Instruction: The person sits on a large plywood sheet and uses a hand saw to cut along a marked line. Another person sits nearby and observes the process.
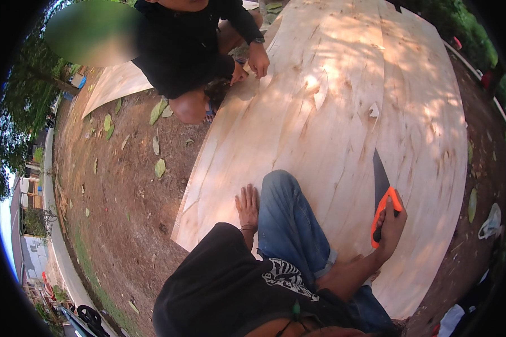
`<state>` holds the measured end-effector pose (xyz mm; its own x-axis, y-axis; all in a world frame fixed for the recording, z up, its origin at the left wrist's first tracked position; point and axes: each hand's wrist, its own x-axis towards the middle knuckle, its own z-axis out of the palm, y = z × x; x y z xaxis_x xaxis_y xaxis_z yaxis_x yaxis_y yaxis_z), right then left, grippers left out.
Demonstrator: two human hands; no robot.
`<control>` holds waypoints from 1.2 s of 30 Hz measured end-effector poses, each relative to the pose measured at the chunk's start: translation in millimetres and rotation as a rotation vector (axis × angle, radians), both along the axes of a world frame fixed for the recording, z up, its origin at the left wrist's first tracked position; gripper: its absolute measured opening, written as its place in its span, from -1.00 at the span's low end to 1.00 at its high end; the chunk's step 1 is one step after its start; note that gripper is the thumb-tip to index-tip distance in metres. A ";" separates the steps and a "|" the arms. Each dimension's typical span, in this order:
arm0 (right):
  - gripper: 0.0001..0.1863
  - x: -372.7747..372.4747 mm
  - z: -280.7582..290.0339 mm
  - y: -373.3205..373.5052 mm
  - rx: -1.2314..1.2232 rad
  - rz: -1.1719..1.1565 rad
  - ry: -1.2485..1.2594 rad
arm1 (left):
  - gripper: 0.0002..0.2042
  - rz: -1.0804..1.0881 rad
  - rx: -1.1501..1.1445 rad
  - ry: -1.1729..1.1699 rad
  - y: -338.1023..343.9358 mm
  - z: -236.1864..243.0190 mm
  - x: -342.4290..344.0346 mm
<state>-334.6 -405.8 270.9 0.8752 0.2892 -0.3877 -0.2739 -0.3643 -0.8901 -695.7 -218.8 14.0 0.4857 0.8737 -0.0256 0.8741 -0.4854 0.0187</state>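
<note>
A large plywood sheet (331, 140) lies on the ground, and I kneel or crouch on its near part. Wrapped round the orange and black handle of a handsaw (380, 180) is my right hand (392, 224). The saw's dark blade points away from me along the sheet; I cannot tell whether its teeth touch the wood. Flat on the plywood beside my bent knee rests my left hand (247, 206), fingers spread and holding nothing. Torn flakes of veneer (374, 110) show on the surface beyond the blade's tip.
Across the sheet's far left edge crouches another person (191, 50) in black, both hands at that edge. Behind them lies another wooden sheet (115, 84). Fallen leaves (157, 112) dot the brown dirt. A whitish plastic bag (491, 222) lies at the right.
</note>
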 end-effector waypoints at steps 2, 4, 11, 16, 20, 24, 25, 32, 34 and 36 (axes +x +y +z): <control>-0.51 -3.8 -5.5 -5.8 -0.001 -0.023 -0.026 | -0.31 -0.029 -0.001 -0.030 2.0 -5.6 5.8; -0.53 -7.8 -11.5 -4.9 0.003 -0.013 -0.043 | -0.31 -0.030 -0.003 -0.056 1.0 -1.8 3.7; -0.58 -10.5 -21.4 -6.4 -0.030 -0.040 -0.068 | -0.30 -0.022 -0.043 0.014 -0.7 -3.9 5.7; -0.68 -15.3 -18.7 6.2 -0.067 -0.052 -0.107 | -0.29 0.011 -0.063 0.040 1.0 -5.7 1.4; -0.70 -12.6 -28.0 4.9 -0.016 -0.031 -0.117 | -0.28 0.012 -0.101 -0.052 0.7 9.9 8.8; -0.70 -10.3 -24.4 0.2 0.003 -0.013 -0.094 | -0.27 -0.006 0.021 0.075 -0.2 3.5 7.5; -0.71 -7.6 -24.4 -5.5 -0.013 -0.044 -0.078 | -0.24 -0.041 0.062 0.153 -1.4 -0.6 11.4; -0.49 -10.0 -44.6 -17.1 -0.002 -0.007 -0.094 | -0.22 -0.016 -0.020 0.024 2.5 -12.1 4.1; -0.46 -18.6 -56.9 -23.0 0.013 -0.008 -0.148 | -0.21 0.020 -0.059 -0.012 -4.6 -2.5 14.7; -0.48 -24.4 -74.4 -24.9 0.048 -0.021 -0.190 | -0.15 0.079 0.029 0.014 3.5 -20.9 11.0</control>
